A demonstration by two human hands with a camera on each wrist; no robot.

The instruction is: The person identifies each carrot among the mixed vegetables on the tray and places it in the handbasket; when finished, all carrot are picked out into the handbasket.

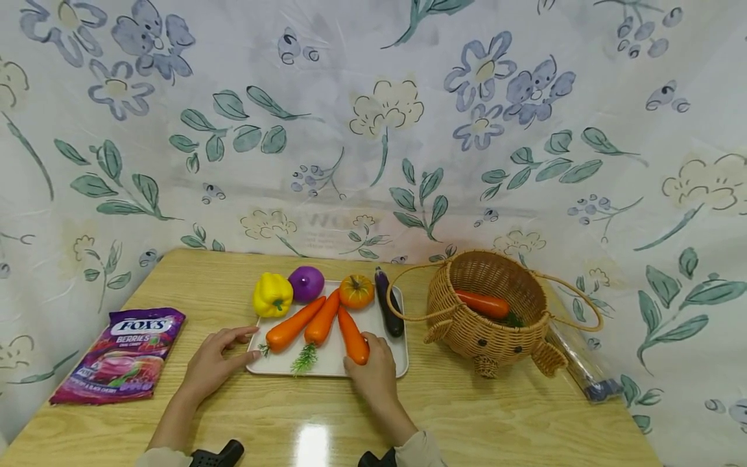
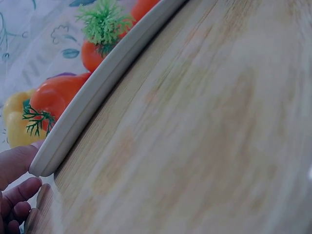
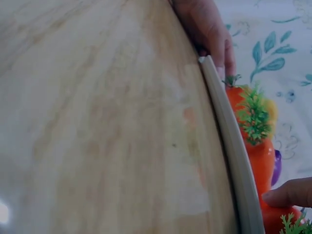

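A white tray [image 1: 332,371] bears three orange toy carrots, a yellow bell pepper [image 1: 272,295], a purple onion-like vegetable [image 1: 306,284], a small pumpkin [image 1: 356,291] and a dark eggplant [image 1: 388,305]. My right hand [image 1: 376,373] grips the rightmost carrot [image 1: 353,337] near its thick end; the right wrist view shows the thumb [image 3: 287,192] against it. The left carrot [image 1: 294,325] and middle carrot [image 1: 322,318] lie beside it, leafy ends toward me. At the tray's left edge, my left hand [image 1: 216,360] holds the rim, fingers on either side in the left wrist view.
Right of the tray stands a wicker basket [image 1: 467,331] with two raised handles and a carrot [image 1: 483,303] inside. A clear-wrapped item [image 1: 583,360] lies behind it. On the left lies a purple Fox's candy bag [image 1: 119,355]. A floral cloth hangs behind the wooden table.
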